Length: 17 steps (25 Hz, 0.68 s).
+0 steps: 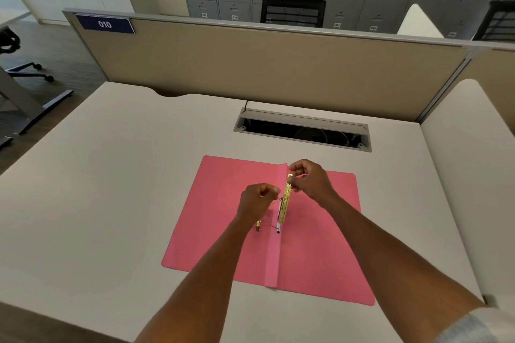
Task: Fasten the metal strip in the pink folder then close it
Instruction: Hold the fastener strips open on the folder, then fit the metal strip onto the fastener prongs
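A pink folder (pixel 312 245) lies open and flat on the white desk, its spine crease running toward me. A gold metal strip (pixel 286 203) stands over the crease, tilted on edge. My right hand (pixel 309 179) pinches the strip's far end between thumb and fingers. My left hand (pixel 257 200) is closed just left of the strip, its thumb and finger pinching a thin metal prong beside the strip's middle. A second small gold piece (pixel 258 225) peeks out below my left wrist on the folder's left half.
An open cable tray (pixel 303 129) is sunk into the desk (pixel 111 189) behind the folder. A beige partition (pixel 250 64) walls the desk's far edge, with another at the right. Grey lockers and black chairs stand beyond.
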### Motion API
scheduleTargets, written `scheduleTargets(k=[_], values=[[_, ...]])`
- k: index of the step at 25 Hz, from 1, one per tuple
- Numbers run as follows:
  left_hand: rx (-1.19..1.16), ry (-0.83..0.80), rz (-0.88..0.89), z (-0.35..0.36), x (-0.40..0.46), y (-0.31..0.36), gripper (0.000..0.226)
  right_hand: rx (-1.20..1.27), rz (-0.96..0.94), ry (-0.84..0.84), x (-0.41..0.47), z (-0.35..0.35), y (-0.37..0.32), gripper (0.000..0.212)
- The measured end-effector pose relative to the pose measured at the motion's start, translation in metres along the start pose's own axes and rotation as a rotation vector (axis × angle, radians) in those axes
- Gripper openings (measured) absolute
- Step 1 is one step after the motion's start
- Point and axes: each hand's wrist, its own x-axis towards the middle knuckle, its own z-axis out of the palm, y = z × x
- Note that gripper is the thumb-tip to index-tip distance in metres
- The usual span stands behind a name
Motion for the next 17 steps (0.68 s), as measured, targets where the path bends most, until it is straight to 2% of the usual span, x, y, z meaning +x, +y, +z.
scheduleTargets(k=[3,8,11,15,17], values=[[-0.094,-0.097,-0.087,-0.015,0.000,-0.007,0.016,0.009,-0.020,-0.013,0.000,0.018,-0.011,0.027],[-0.205,-0.119,-0.142,-0.028,-0.001,-0.024,0.014,-0.029,-0.003,-0.017,-0.002,0.044,-0.020,0.024],[-0.257,-0.114,-0.179,-0.032,-0.001,-0.031,0.017,-0.056,0.105,-0.028,-0.009,0.050,-0.013,0.016],[-0.267,-0.151,-0.240,-0.032,0.003,-0.042,0.020,-0.196,0.233,-0.004,-0.037,0.049,0.019,0.022],[-0.251,-0.185,-0.269,-0.027,0.002,-0.046,0.022,-0.181,0.264,0.002,-0.059,0.047,0.036,0.020]])
